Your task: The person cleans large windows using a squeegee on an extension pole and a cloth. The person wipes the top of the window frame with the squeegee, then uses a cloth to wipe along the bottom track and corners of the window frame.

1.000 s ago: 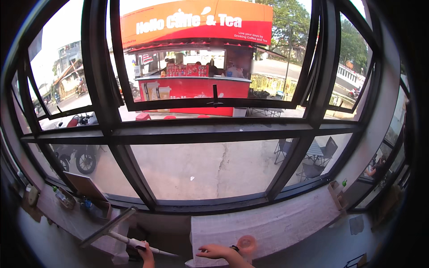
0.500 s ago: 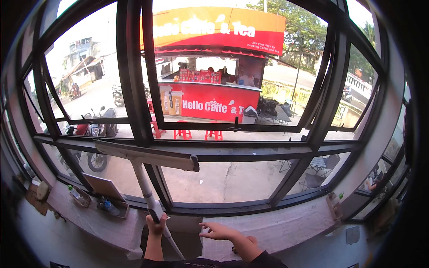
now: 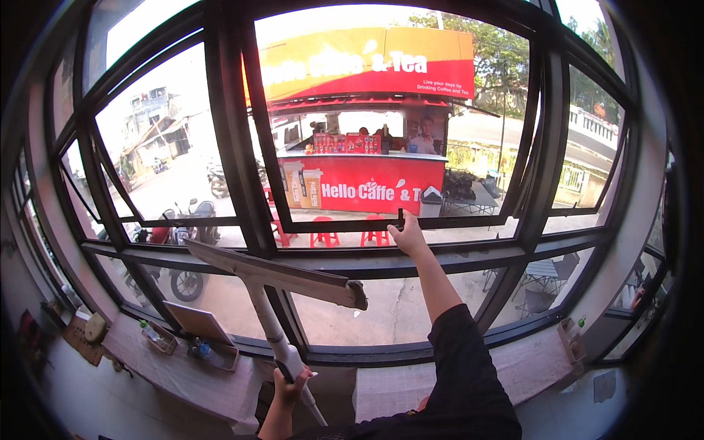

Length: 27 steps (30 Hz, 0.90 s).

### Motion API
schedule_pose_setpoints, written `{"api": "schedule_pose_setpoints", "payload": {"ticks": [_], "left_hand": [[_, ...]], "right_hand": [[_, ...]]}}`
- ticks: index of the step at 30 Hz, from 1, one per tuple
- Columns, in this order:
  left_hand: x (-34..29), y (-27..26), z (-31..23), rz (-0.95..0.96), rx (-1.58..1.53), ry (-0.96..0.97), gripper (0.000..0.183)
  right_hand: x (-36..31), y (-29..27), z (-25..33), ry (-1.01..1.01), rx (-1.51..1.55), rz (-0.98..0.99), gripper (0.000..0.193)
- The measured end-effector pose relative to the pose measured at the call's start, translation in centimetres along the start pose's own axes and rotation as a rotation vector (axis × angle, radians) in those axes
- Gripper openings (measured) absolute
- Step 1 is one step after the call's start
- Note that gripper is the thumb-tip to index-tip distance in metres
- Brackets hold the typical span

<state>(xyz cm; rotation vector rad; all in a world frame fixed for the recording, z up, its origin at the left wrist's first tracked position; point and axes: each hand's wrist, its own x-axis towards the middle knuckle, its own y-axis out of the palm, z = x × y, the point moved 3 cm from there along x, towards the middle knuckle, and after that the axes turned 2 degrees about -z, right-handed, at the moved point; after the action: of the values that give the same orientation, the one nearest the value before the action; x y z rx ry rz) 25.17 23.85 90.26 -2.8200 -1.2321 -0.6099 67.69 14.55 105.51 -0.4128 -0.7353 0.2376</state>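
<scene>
My left hand (image 3: pixel 287 389), low in the middle, is wrapped round the grey and white grip of a long-handled window squeegee (image 3: pixel 268 317). The squeegee tilts up and left, and its wide flat head (image 3: pixel 304 281) is raised in front of the lower panes. My right arm stretches forward to the bottom rail of the large tilted-out window sash (image 3: pixel 330 226). There my right hand (image 3: pixel 409 235) has its fingers closed at the small black window handle (image 3: pixel 401 215).
A counter with a pale cloth (image 3: pixel 187 370) runs below the window on the left, and a similar counter (image 3: pixel 469 381) on the right. A propped board (image 3: pixel 196 323) and bottles in trays stand on the left one. Outside are a red stall (image 3: pixel 374 183), stools and motorbikes.
My right hand has risen from low above the right counter to the window handle. My left hand and the squeegee have shifted slightly right and down in view.
</scene>
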Motion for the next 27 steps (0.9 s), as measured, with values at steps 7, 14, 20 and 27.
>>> {"api": "schedule_pose_setpoints", "payload": {"ticks": [7,14,20,27], "left_hand": [[-4.3,-1.8,-0.1,-0.139,0.051,0.009,0.017],[-9.6,-3.7,0.3,-0.231,0.106,0.126,0.041],[-6.9,0.2,-4.0,-0.283,0.120,0.052,0.013],[1.8,5.1,-7.8,-0.084,0.181,0.033,0.024]], "right_hand": [[6.5,3.3,-6.4,0.072,0.338,0.016,0.033],[3.2,3.9,-3.4,-0.156,0.090,-0.265,0.018],[1.6,1.4,-3.0,-0.050,0.141,-0.106,0.042],[-18.2,-1.0,14.4,-0.298,0.497,1.114,0.089]]}}
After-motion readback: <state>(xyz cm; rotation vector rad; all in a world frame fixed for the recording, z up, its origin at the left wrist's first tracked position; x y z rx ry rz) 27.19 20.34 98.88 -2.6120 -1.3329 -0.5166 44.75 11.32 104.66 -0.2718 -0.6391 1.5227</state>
